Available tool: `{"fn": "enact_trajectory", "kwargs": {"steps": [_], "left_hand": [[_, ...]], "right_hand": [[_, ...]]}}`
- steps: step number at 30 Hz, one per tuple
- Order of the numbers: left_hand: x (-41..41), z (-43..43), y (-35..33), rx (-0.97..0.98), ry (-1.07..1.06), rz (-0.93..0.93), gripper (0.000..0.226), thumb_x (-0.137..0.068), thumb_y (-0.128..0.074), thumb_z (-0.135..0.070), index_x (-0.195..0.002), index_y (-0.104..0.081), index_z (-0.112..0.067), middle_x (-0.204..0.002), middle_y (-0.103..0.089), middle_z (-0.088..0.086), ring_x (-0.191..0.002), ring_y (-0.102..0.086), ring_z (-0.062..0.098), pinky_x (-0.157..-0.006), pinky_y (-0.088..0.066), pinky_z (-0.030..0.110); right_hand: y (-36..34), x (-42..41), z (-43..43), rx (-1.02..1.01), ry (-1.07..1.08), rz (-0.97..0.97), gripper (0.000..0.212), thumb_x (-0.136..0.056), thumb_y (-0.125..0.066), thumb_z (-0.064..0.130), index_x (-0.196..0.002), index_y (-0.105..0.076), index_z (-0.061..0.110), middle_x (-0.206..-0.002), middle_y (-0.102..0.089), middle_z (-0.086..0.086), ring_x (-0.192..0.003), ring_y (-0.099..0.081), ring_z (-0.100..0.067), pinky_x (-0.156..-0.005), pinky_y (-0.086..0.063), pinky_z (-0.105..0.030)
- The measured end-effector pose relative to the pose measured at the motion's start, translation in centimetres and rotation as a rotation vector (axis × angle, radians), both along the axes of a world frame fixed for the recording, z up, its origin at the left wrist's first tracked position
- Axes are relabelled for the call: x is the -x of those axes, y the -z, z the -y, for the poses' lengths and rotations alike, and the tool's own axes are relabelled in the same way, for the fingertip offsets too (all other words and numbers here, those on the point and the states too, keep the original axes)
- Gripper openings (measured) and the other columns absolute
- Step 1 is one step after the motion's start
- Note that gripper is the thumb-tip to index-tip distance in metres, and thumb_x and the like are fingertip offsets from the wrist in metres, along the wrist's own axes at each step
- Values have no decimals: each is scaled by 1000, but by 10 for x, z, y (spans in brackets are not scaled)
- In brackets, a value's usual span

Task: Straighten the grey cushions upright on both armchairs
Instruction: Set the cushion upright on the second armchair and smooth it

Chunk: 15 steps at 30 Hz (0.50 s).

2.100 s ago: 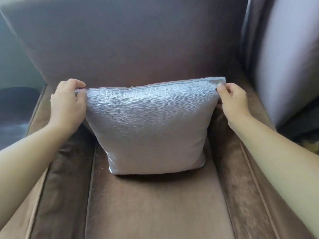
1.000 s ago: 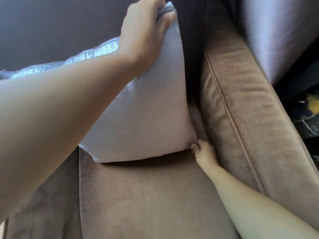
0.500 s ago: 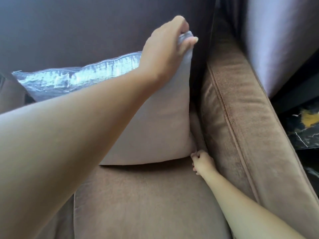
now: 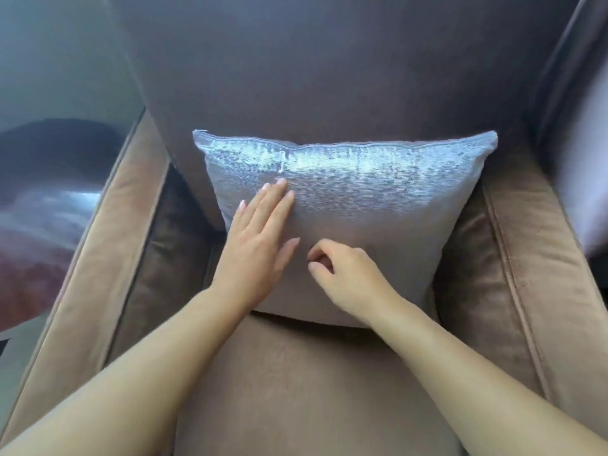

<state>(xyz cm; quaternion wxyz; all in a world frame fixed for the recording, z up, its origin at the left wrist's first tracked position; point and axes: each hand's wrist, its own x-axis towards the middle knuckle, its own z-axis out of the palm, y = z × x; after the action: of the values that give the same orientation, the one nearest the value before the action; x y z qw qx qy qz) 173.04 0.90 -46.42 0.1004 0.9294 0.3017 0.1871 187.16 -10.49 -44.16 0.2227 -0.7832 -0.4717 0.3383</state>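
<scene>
A shiny grey cushion (image 4: 378,199) stands upright on the brown armchair seat (image 4: 312,383), leaning against the dark backrest (image 4: 329,67). My left hand (image 4: 260,245) lies flat on the cushion's front, left of its middle, fingers straight and together. My right hand (image 4: 345,274) rests against the lower middle of the cushion with fingers loosely curled, holding nothing that I can see. Both forearms reach in from the bottom of the view.
Brown padded armrests stand on the left (image 4: 108,245) and right (image 4: 533,258). A dark glossy surface (image 4: 49,179) lies beyond the left armrest. A pale grey upholstered piece (image 4: 585,153) is at the far right.
My left hand let go of the cushion's top right corner and now lies flat on its front. My right hand left the bottom right corner and moved to the lower middle. The view recentred.
</scene>
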Motion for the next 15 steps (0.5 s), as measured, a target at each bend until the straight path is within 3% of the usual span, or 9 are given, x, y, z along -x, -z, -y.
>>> {"fn": "enact_trajectory", "kwargs": {"steps": [4,6,8,11,13,15], "left_hand": [[35,-7,30,210,-211,159,72,-94,-67,-26,-154,-34,-4,-164,-26,12,-152,-25,25,-125,-21,36],[43,-5,45,462,-332,272,74,-95,-67,-27,-156,-30,-8,-165,-26,8,-152,-25,18,-125,-20,32],[45,-2,62,766,-462,416,73,-95,-67,-27,-157,-29,-17,-160,-37,-3,-146,-35,12,-122,-29,37],[52,0,86,974,-541,430,62,-92,-69,-26,-147,-42,-31,-142,-56,-16,-129,-51,-2,-114,-40,33],[59,-1,103,1053,-487,406,49,-90,-71,-24,-129,-50,-46,-126,-60,-28,-115,-52,-18,-106,-43,24],[66,-4,118,1075,-410,365,54,-88,-74,-27,-129,-48,-52,-129,-58,-28,-121,-50,-17,-105,-40,21]], "right_hand": [[-35,15,-69,-196,-84,153,24,-94,-57,23,-117,-62,18,-102,-74,-2,-100,-67,-28,-89,-52,-41],[-48,26,-103,-296,-161,263,30,-93,-56,18,-122,-59,13,-105,-73,-5,-101,-66,-31,-89,-52,-45],[-55,33,-134,-368,-225,369,34,-93,-57,18,-126,-56,10,-115,-67,-9,-106,-61,-32,-92,-50,-47],[-56,43,-173,-335,-265,537,41,-96,-57,30,-131,-51,8,-129,-56,-12,-118,-51,-34,-99,-45,-48],[-49,44,-189,-232,-256,628,44,-99,-52,39,-131,-48,9,-130,-55,-12,-120,-51,-35,-97,-42,-47],[-37,43,-196,-173,-229,690,46,-100,-49,44,-130,-48,9,-129,-57,-13,-121,-53,-37,-96,-40,-47]]}}
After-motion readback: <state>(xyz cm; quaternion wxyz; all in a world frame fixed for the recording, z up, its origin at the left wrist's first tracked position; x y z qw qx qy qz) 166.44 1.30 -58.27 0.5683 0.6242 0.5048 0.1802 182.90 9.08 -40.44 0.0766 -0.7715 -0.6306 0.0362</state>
